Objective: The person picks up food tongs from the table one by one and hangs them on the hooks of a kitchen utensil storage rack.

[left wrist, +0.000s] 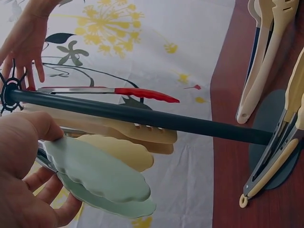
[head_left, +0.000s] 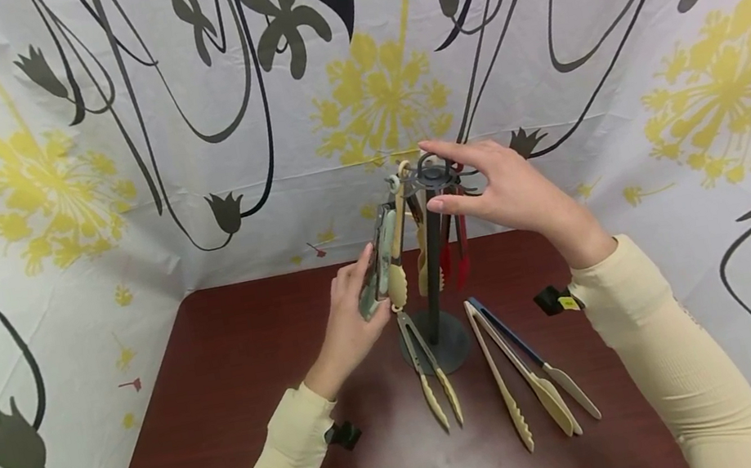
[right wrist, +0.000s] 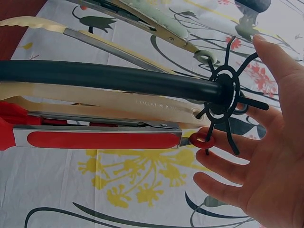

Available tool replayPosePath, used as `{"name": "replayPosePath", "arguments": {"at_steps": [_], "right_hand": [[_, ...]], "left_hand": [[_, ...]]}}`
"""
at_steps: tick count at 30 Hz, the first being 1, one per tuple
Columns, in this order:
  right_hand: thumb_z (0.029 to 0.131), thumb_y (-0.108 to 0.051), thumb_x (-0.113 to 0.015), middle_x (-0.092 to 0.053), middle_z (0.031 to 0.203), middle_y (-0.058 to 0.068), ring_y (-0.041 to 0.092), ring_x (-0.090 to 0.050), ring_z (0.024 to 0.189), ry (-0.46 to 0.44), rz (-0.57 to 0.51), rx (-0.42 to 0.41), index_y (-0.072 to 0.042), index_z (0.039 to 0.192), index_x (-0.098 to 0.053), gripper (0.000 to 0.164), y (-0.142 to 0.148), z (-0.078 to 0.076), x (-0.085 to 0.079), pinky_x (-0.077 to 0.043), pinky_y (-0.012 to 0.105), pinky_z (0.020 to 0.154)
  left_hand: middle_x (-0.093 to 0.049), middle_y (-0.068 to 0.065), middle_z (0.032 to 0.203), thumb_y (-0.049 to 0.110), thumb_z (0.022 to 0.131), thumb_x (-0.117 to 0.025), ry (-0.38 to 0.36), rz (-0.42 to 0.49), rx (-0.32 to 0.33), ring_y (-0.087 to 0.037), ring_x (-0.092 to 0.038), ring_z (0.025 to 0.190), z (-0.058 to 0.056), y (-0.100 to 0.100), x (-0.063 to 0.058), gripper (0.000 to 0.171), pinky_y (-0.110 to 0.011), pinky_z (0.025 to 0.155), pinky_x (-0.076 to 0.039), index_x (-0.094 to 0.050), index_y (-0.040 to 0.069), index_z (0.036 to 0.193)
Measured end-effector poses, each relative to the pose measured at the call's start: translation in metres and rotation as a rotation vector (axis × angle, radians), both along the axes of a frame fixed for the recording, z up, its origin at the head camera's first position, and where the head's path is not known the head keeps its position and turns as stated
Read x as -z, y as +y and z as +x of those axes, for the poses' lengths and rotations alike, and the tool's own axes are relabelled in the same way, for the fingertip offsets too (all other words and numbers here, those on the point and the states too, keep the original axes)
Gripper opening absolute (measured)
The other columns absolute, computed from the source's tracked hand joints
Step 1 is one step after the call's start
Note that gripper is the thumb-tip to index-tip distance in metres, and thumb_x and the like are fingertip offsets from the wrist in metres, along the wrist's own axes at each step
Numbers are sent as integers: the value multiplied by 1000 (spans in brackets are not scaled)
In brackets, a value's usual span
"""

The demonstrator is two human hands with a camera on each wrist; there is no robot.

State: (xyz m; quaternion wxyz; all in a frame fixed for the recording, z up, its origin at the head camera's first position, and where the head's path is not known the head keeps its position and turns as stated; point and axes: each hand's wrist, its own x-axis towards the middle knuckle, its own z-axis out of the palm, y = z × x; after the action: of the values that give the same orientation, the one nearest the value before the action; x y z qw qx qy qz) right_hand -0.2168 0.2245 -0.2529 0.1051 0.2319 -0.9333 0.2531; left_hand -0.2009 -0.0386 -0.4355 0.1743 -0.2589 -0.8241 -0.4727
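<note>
My left hand [head_left: 347, 313] grips light green tongs [left wrist: 97, 168] near their scalloped heads, thumb on one side and fingers on the other. The tongs' ring end sits at a hook of the black rotating-style stand [head_left: 434, 274]; whether it is hooked on, I cannot tell. Around the stand's hooked top my right hand [head_left: 512, 182] is spread, thumb on the near side, fingers loosely extended among the hooks. Red tongs [right wrist: 102, 138] hang close to those fingers. Beige tongs [right wrist: 142, 102] and yellow-headed tongs [right wrist: 109, 50] hang there too.
On the dark red table [head_left: 228, 424], tongs with yellow heads [head_left: 432, 400] lie before the stand's round base [head_left: 454, 349]. To the right lie beige tongs [head_left: 513, 405] and blue-handled tongs [head_left: 511, 331]. A patterned cloth [head_left: 223, 168] hangs behind.
</note>
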Motion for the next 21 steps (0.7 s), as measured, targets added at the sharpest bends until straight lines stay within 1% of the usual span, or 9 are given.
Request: {"name": "replayPosePath", "arguments": {"at_steps": [2, 6, 13, 17, 21], "right_hand": [[87, -57, -68, -46, 154, -4, 32, -44, 135, -2, 1, 3, -49, 149, -34, 71, 0, 0, 0, -35, 58, 107], [87, -58, -67, -45, 154, -4, 32, -43, 135, -9, 5, 5, -49, 149, -33, 72, 1, 0, 0, -35, 58, 107], [87, -57, -68, -47, 154, -4, 31, -45, 134, -5, -2, -1, -48, 150, -34, 72, 1, -1, 1, -36, 57, 107], [86, -57, -68, -47, 154, -4, 31, -45, 133, -6, -5, 0, -47, 150, -35, 72, 0, -1, 1, -36, 57, 106], [86, -57, -68, -46, 154, -4, 31, -44, 135, -8, -5, 1, -47, 150, -34, 72, 0, 0, 1, -36, 58, 107]], "left_hand": [[-47, -13, 137, 6, 87, -70, -5, 5, 8, -29, -44, 120, -1, 1, 1, 87, -46, 94, -50, -26, 32, 157], [-46, -12, 139, 7, 88, -70, -36, 17, 28, -28, -47, 121, -2, 5, 1, 86, -44, 98, -51, -24, 29, 158], [-47, -12, 136, 8, 89, -70, -79, 20, 40, -26, -53, 119, -5, 12, 5, 80, -41, 99, -52, -29, 23, 156], [-47, -12, 135, 8, 89, -70, -104, 37, 50, -26, -53, 118, -4, 15, 5, 79, -42, 99, -52, -30, 23, 155], [-48, -11, 134, 9, 89, -69, -107, 46, 58, -25, -54, 117, -3, 19, 4, 78, -42, 97, -52, -30, 23, 155]]}}
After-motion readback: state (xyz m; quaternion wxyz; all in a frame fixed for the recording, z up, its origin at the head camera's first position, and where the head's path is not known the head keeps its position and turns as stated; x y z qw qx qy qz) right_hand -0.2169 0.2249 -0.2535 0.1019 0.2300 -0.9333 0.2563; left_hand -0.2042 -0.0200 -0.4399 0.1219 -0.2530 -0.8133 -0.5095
